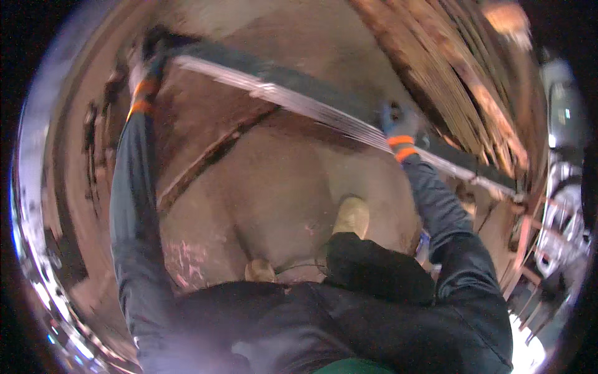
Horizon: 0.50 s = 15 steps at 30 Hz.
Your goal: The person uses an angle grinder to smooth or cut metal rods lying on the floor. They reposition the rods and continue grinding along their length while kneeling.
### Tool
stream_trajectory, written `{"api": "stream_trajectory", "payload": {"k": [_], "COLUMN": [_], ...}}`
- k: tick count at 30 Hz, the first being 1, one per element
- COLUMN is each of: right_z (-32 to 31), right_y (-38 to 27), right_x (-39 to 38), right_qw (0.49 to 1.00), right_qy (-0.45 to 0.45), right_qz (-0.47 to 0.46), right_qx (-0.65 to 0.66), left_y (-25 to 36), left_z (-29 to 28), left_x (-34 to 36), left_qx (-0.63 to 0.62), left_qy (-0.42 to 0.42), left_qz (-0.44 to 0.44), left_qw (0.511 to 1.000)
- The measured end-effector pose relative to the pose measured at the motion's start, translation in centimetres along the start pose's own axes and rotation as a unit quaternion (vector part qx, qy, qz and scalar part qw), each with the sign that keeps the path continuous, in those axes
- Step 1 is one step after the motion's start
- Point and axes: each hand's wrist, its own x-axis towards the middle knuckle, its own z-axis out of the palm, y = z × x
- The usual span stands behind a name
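A long dark bar (299, 84) with a pale, ridged lower edge stretches across the view, sloping from far left down to the right. It may be a stack of thin strips; blur hides its exact kind. My left hand (152, 59), gloved with an orange-striped cuff, is closed at the bar's far left end, its fingers dark and smeared. Further right along the same bar, my right hand (397, 121), in a blue-grey glove with an orange cuff, is wrapped over it.
Long rusty planks or bars (455, 75) are stacked at the far right. A narrow strip (218, 153) lies on the brown floor (286, 181) below the bar. My boots (352, 217) stand near. Metal framing (526, 249) rises at the right, and dark pieces (93, 149) line the left.
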Motion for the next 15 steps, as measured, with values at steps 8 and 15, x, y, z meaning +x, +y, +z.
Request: {"api": "stream_trajectory", "payload": {"k": [8, 15], "right_z": [-1.4, -4.9], "right_y": [-4.0, -4.9], "right_x": [1.8, 6.2], "right_qw": [0.988, 0.941], "right_qy": [0.141, 0.230], "right_qz": [0.002, 0.003], "right_qx": [0.057, 0.248], "left_y": [17.7, 35.1], "left_z": [10.3, 18.9], "left_x": [-16.7, -21.9], "left_qx": [-0.129, -0.171], "left_qy": [0.016, -0.128], "left_qz": [0.130, 0.338], "left_qw": [0.983, 0.917]}}
